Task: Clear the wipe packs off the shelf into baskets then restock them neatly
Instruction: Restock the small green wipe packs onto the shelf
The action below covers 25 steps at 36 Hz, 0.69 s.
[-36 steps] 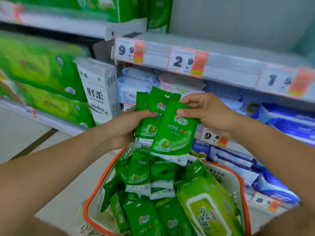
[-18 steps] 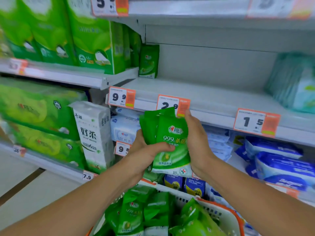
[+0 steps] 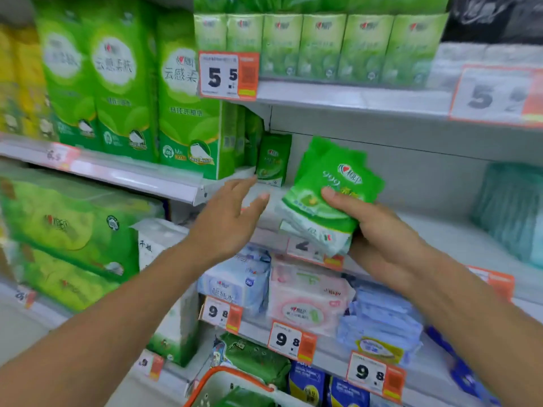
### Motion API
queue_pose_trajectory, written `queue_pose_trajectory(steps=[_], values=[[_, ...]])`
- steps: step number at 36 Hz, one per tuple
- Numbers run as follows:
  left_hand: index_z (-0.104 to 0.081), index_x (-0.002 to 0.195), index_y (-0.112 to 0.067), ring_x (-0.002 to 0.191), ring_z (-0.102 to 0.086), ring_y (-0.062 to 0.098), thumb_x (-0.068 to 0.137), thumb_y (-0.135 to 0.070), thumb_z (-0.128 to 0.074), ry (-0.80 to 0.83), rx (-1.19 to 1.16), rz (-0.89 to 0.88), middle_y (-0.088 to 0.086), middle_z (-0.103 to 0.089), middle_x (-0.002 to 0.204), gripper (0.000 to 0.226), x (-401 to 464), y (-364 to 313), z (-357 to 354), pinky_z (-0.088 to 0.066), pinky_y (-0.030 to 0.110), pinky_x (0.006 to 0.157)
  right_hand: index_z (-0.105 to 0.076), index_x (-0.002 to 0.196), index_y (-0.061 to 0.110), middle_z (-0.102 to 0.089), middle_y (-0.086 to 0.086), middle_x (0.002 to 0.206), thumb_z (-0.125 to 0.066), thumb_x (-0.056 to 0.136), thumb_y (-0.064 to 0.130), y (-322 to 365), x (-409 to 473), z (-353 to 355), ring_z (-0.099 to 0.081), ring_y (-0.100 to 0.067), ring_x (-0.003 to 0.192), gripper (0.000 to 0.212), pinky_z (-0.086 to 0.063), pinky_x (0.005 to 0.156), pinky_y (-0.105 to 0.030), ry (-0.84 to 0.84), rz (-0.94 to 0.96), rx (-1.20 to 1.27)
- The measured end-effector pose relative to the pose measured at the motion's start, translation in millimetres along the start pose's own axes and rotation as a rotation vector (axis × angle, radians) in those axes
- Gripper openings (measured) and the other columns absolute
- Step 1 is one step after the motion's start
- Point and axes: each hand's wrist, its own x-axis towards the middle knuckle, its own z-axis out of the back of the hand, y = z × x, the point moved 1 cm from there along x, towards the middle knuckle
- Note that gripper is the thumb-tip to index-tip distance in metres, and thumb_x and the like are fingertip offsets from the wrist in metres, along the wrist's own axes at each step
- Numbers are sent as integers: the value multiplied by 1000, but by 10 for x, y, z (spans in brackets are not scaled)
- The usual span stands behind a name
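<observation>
My right hand [image 3: 379, 230] grips a stack of small green wipe packs [image 3: 329, 192], held tilted just above the front of the grey middle shelf [image 3: 435, 230]. My left hand [image 3: 232, 218] is open with fingers spread, reaching toward one green wipe pack [image 3: 273, 160] that stands upright at the shelf's left back corner. At the bottom edge the orange-rimmed white basket [image 3: 232, 377] shows, with a bit of green pack inside it.
Tall green tissue packs [image 3: 188, 113] stand left of the shelf. A teal pack [image 3: 511, 212] sits at its right end. Blue and pink wipe packs [image 3: 308, 301] fill the shelf below. Price tags [image 3: 227, 74] line the shelf fronts.
The view has risen from the basket to the shelf. Both hands held the green stack before; now my left hand has let go and reaches to the shelf corner while my right lifts the stack.
</observation>
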Motion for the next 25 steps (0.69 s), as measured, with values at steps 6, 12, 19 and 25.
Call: queue_pose_trajectory(steps=[6, 12, 19, 25], values=[[-54, 131, -20, 132, -45, 25, 86, -70, -39, 212, 586, -129, 6, -56, 136, 69, 366, 593, -183, -32, 36, 111, -65, 123, 3, -75, -14, 109, -84, 71, 2, -73, 1423, 131, -75, -27, 92, 55, -62, 75, -43, -181, -41, -244], [-47, 76, -28, 84, -54, 18, 77, -78, -56, 219, 555, -215, -8, -55, 83, 50, 654, 808, -187, -47, 35, 74, -59, 124, 3, -73, -15, 110, -84, 65, -11, -557, 2527, 124, -75, -24, 84, 65, -63, 64, -40, -213, -6, -324], [-59, 93, -32, 84, -59, 10, 68, -94, -36, 261, 600, -287, -9, -67, 92, 71, 833, 1022, -129, -51, 36, 76, -44, 124, 16, -66, -1, 121, -103, 39, 40, -954, 3702, 311, -67, -18, 103, 106, -59, 87, -38, -271, 99, -592], [-61, 105, -36, 91, -59, 3, 61, -97, -28, 286, 507, -311, -19, -65, 103, 83, 878, 1058, -150, -50, 35, 81, -32, 144, 16, -58, 1, 135, -76, 80, 54, -1011, 3464, 16, -56, -19, 122, 86, -44, 105, -32, -204, 126, -664]])
